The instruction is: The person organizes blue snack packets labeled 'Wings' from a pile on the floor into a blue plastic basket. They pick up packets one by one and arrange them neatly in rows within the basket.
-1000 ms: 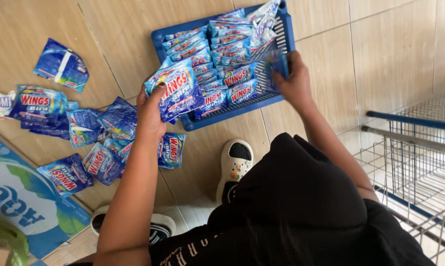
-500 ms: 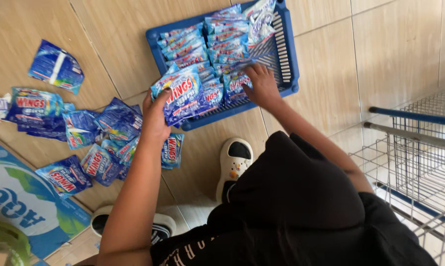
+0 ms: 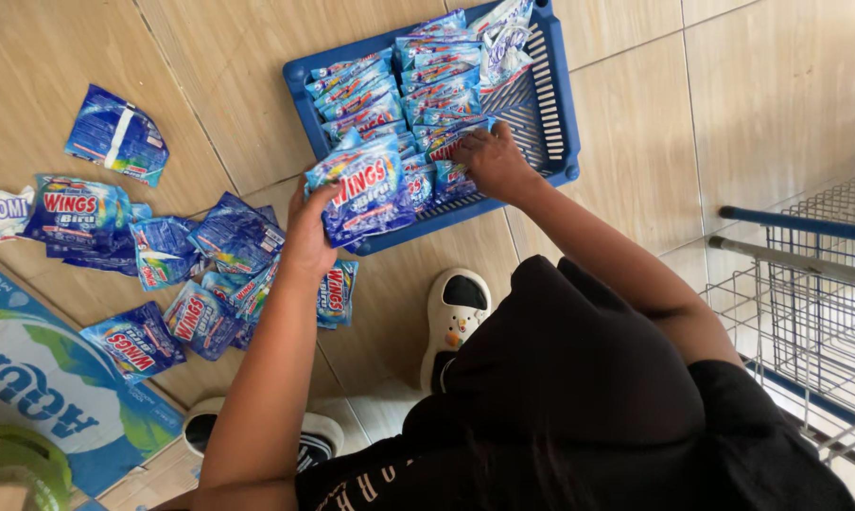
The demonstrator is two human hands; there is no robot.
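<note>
**A:** Head view, looking straight down. Left hand [image 3: 306, 241] is clamped on a blue sachet pack [image 3: 366, 189], thumb on one edge and fingers curled behind it. The pack sits at the near-left corner of the blue basket [image 3: 562, 114], partly over the rim.

**B:** Right hand?

**A:** Right hand [image 3: 492, 161] is inside the basket, palm down on the rows of sachets [image 3: 390, 95]. Fingers are bent and pressing into the nearest row. Cannot tell whether they pinch any single packet or only rest on them.

**B:** How is the basket filled?

**A:** Sachets stand on edge in rows filling the left and far part. The right part shows bare slotted floor.

**B:** What is on the floor?

**A:** Loose sachets [image 3: 210, 255] are scattered on the tan tiles left of the basket, some overlapping. One lies apart at the far left [image 3: 117, 137]. A printed cardboard box [image 3: 40, 378] is at the near-left corner. A wire trolley [image 3: 806, 284] with a blue handle stands at the right, well apart from the basket. One white shoe [image 3: 454, 312] is just near of the basket. The person wears a black top.
</note>
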